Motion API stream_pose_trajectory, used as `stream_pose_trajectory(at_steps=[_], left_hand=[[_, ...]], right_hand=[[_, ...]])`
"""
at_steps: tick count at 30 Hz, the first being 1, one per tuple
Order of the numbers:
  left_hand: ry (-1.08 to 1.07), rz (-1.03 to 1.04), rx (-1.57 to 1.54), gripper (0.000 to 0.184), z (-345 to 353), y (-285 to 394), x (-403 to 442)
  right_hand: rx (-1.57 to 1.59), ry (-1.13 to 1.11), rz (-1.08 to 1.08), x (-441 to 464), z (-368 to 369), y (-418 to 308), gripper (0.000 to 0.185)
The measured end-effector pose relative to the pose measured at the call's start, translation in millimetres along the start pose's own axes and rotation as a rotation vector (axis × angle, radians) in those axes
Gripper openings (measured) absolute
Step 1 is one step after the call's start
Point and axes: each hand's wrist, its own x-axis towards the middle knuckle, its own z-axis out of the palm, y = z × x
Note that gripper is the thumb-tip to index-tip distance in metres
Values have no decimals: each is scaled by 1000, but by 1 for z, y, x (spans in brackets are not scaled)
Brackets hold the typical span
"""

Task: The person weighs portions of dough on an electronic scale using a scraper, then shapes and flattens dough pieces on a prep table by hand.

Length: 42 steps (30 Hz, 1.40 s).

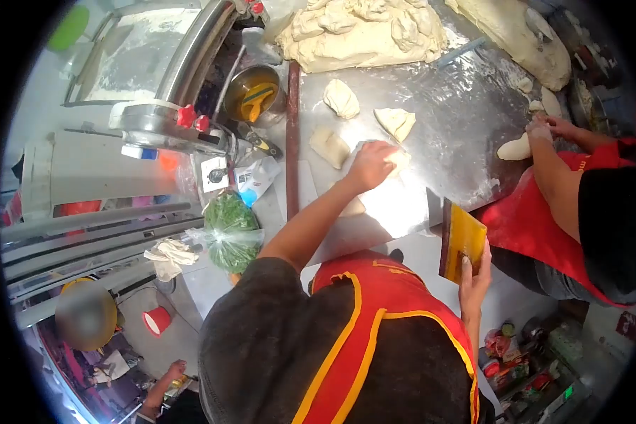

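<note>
My left hand (374, 166) reaches over the metal worktop, its fingers curled on a piece of dough (401, 162) that they partly hide. Down by the table's front edge, my right hand (475, 275) grips a yellow dough scraper (465, 244) with a dark edge, held off the surface. Around my left hand lie more cut pieces: a pale lump (341, 99), a wedge-shaped piece (395, 124) and a squarish piece (329, 147). Another piece (353, 207) sits partly behind my forearm.
A large dough mass (364, 39) lies at the back, with another long dough slab (519, 39) right of it. At right, a co-worker's hands (540, 131) handle dough (514, 148). On the left stand a metal bowl (275, 106), a rolling machine (169, 120) and bagged greens (232, 230).
</note>
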Motion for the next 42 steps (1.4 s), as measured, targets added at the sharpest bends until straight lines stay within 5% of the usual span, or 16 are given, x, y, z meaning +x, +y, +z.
stream_pose_trajectory(at_steps=[3,5,9,12,14,15,16,19,22,26,29,32,34,38,40,42], left_hand=[[485,-94,312,52,-31,-6,-14],[408,-221,605,55,-54,-10,-30],[130,-330,392,55,-77,-45,-33],[299,-363,-286,35,-82,-124,-28],[365,-463,-1272,19,-119,-71,-17],[410,-363,-1362,17,-124,-34,-17],[199,-244,-1734,42,-111,-73,-25],[-66,-396,-1987,83,-78,-13,-30],[-293,-542,-2247,79,-16,3,-43],[-209,-864,-2107,66,26,99,-67],[-258,-951,-1844,52,36,106,-89],[-230,-686,-854,42,17,81,-83],[-100,-733,-821,49,-4,82,-59],[-123,-429,80,79,-13,46,0],[-362,-530,132,91,-7,28,27],[-422,-317,146,85,17,-29,51]], right_hand=[[17,29,52,-1,1,-1,55],[18,6,47,2,1,0,55],[-8,-9,21,3,2,-6,54],[-80,65,-18,-6,0,6,54],[-14,44,40,-19,1,18,54],[9,60,74,-23,-2,27,55],[68,75,129,-28,-3,28,55],[-22,70,276,-50,-7,32,54],[24,105,345,-75,-6,41,55],[77,197,269,-117,-30,71,54],[114,197,255,-133,-42,94,53],[26,190,216,-147,-59,107,53],[98,209,186,-156,-66,120,53],[12,245,156,-159,-73,132,54],[56,247,265,-171,-79,120,54],[42,329,297,-182,-72,123,53]])
